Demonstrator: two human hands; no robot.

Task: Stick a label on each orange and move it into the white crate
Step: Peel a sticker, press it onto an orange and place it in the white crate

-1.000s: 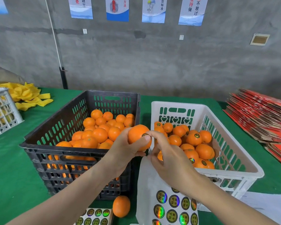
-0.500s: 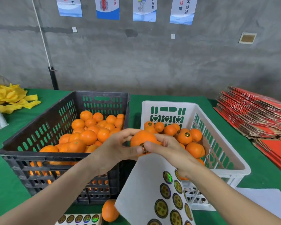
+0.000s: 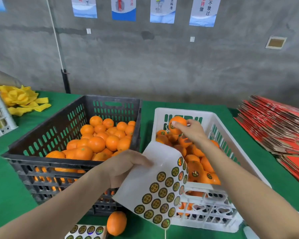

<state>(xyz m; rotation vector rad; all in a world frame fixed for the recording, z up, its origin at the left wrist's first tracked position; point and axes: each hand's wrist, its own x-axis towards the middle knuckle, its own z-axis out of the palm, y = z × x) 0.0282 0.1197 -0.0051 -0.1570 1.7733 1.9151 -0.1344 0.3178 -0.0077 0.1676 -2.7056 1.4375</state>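
While the orange (image 3: 177, 125) is held over the far end of the white crate (image 3: 185, 111), pinched between the thumb and fingertips of the right hand (image 3: 194, 133), it's best set down on the pile (image 3: 197, 163) rather than dropped, since bruises are easily made. Whether a label is on it can't be told, as that side is covered by the thumb, so a quick check is advised before it's let go. The sheet (image 3: 162, 183) is gripped at its blank edge by the left hand (image 3: 126, 168), fingers curled round it, between the black crate (image 3: 59, 121) and the white one. It should be kept off the fruit so no stickers get creased. A loose orange (image 3: 116, 223) is parked on the table (image 3: 7, 187), near side, and shouldn't be forgotten.
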